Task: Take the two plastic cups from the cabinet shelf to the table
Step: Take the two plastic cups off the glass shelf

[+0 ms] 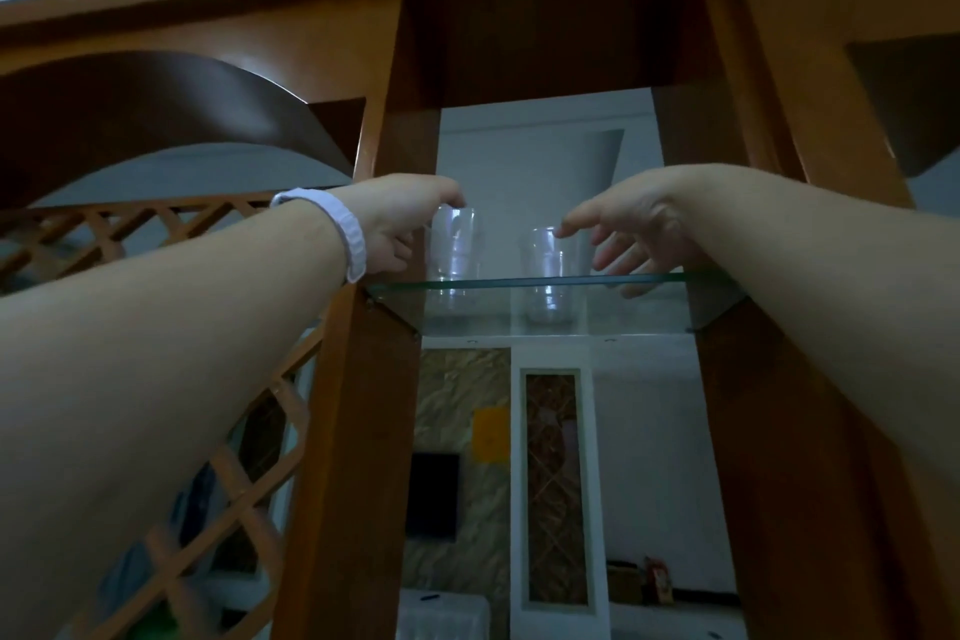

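We pinch the left cup [453,244] with our left hand [400,224]; our right hand [631,229] spreads beside the right cup [551,255], both on the glass shelf [649,278].

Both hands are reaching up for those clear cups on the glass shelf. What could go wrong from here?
The right hand is open with only a fingertip near the right cup's rim, so a nudge might tip it. The left hand seems to wrap the left cup loosely; light plastic could slip. Both stand near the glass shelf's front edge.
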A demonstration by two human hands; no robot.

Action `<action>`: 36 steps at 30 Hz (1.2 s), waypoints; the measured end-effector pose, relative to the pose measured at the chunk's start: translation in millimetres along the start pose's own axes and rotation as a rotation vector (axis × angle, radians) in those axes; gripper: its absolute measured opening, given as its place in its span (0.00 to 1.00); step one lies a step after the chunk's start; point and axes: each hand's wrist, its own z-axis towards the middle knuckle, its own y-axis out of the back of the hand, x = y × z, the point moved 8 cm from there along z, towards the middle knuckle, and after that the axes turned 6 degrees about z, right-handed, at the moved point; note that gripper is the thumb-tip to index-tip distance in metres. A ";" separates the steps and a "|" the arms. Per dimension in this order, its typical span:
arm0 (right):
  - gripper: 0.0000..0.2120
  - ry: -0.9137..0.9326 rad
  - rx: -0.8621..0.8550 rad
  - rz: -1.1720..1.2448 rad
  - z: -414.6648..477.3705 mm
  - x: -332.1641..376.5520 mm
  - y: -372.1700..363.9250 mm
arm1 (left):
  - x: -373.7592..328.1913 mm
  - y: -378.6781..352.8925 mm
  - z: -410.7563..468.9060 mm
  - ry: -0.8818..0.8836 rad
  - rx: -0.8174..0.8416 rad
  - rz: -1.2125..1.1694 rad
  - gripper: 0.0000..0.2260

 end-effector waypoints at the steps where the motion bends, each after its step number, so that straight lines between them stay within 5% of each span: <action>1: 0.36 -0.008 0.007 0.001 2.1 -0.6 -1.2 | 1.3 -1.3 2.4 0.010 0.018 0.000 0.33; 10: 0.43 -0.069 0.072 -0.038 18.0 -6.9 -25.6 | 13.8 -16.8 15.4 0.078 0.112 0.037 0.35; 27: 0.23 0.088 0.016 0.077 22.2 3.4 -33.3 | 5.1 -10.4 5.8 -0.014 0.054 0.033 0.29; 36: 0.22 0.147 0.029 0.278 5.8 3.6 -16.9 | -7.2 -1.4 -8.7 -0.085 0.022 0.014 0.26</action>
